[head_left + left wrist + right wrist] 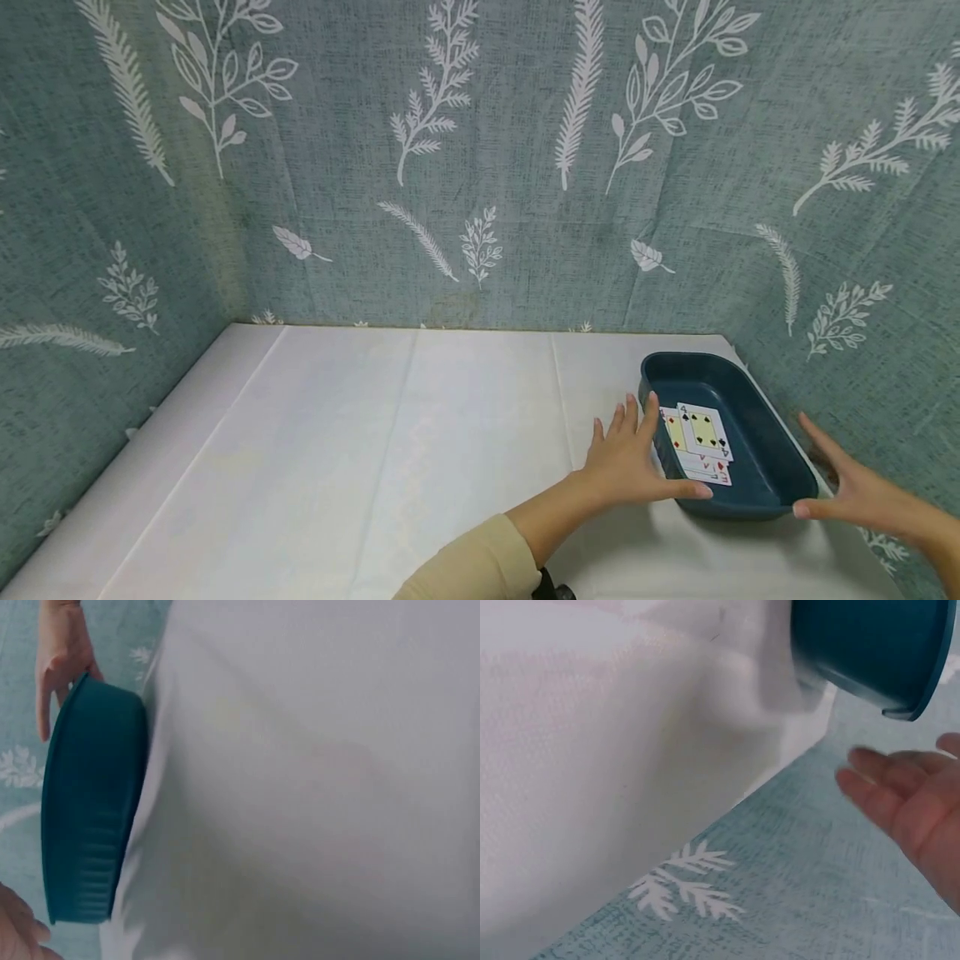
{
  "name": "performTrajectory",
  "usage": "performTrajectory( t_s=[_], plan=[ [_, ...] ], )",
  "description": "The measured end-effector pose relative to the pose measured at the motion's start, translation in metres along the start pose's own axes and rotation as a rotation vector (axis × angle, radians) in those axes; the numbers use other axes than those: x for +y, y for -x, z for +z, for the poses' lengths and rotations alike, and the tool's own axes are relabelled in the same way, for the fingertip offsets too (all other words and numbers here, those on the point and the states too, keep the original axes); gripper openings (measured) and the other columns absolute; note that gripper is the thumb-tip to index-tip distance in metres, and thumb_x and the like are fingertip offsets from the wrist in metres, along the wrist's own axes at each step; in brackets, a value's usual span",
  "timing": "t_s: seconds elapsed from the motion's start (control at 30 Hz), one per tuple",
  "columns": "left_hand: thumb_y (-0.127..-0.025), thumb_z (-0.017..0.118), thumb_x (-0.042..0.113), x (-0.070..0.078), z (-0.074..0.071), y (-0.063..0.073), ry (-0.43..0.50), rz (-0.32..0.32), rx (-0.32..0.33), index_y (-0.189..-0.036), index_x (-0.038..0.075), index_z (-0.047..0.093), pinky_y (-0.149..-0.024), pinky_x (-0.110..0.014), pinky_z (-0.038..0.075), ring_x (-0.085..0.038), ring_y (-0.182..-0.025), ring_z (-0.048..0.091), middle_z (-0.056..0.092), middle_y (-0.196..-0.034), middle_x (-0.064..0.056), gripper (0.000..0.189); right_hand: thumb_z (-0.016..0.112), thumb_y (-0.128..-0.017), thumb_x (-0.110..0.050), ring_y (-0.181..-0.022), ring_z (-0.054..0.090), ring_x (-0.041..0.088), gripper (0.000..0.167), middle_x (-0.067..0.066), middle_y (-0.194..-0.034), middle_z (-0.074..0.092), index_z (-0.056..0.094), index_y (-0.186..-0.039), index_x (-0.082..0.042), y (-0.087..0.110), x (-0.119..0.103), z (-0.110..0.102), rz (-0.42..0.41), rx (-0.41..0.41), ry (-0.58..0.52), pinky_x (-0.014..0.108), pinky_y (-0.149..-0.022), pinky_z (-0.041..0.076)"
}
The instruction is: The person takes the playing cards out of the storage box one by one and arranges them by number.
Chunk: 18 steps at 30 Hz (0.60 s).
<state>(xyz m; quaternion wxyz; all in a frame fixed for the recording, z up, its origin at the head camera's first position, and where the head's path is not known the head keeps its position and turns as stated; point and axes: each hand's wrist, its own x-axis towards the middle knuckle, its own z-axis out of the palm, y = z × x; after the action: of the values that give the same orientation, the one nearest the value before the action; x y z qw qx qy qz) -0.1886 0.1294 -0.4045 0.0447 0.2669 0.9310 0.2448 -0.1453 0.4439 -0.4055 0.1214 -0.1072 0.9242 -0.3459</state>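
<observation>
A dark teal tub [772, 454] sits at the right end of the white table, with a few overlapping playing cards [703, 432] lying inside. The top card is a four of spades. My left hand [626, 462] is at the tub's left side, fingers spread, thumb over the near rim. Near the right front corner is my right hand [851, 487], thumb and fingers stretched apart. The right wrist view has that hand [907, 799] just off the tub's rim, fingers extended. In the left wrist view the tub's ribbed outer wall [94, 817] stands between both hands.
The white-covered table [337, 467] stretches out to the left. Green leaf-patterned cloth [525, 250] hangs behind it and along both sides. The tub stands close to the table's right edge [780, 769].
</observation>
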Motion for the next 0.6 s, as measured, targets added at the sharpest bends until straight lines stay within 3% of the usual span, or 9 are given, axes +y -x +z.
performTrajectory(
  t_s=[0.2,0.3,0.43,0.6],
  plan=[
    [-0.07,0.066,0.07,0.007,0.009,-0.002,0.182,-0.021,0.012,-0.152,0.03,-0.002,-0.112,-0.05,0.025,-0.018,-0.145,0.013,0.012,-0.158,-0.003,0.114,0.055,-0.095,-0.01,-0.114,0.005,0.074,0.1,0.054,-0.135,-0.011,-0.034,-0.14,-0.015,-0.004,0.008,-0.006,0.031,-0.141,-0.112,0.057,-0.082,0.045],
    [-0.069,0.072,0.064,0.011,0.015,-0.003,0.295,-0.008,0.034,-0.152,0.03,0.001,-0.11,-0.047,0.029,-0.02,-0.144,0.016,0.012,-0.158,-0.004,0.114,0.052,-0.097,-0.012,-0.116,0.021,0.072,0.098,0.056,-0.132,-0.008,-0.038,-0.136,-0.02,-0.005,0.01,-0.006,0.065,-0.202,-0.163,0.048,-0.079,0.051],
    [-0.069,0.078,0.054,0.015,0.022,-0.003,0.456,-0.011,0.041,-0.152,0.032,0.004,-0.105,-0.04,0.037,-0.022,-0.143,0.021,0.013,-0.158,-0.006,0.114,0.051,-0.097,-0.013,-0.114,0.035,0.066,0.097,0.057,-0.131,-0.006,-0.036,-0.138,-0.02,-0.004,0.009,-0.006,0.099,-0.221,-0.2,0.04,-0.076,0.052],
    [-0.069,0.081,0.046,0.016,0.027,-0.005,0.562,-0.018,0.059,-0.153,0.028,0.01,-0.103,-0.034,0.039,-0.023,-0.14,0.026,0.017,-0.156,-0.01,0.112,0.054,-0.096,-0.019,-0.121,0.007,0.071,0.098,0.048,-0.138,-0.018,-0.032,-0.141,-0.026,-0.006,0.006,-0.008,0.185,-0.213,-0.238,0.057,-0.084,0.046]
  ],
)
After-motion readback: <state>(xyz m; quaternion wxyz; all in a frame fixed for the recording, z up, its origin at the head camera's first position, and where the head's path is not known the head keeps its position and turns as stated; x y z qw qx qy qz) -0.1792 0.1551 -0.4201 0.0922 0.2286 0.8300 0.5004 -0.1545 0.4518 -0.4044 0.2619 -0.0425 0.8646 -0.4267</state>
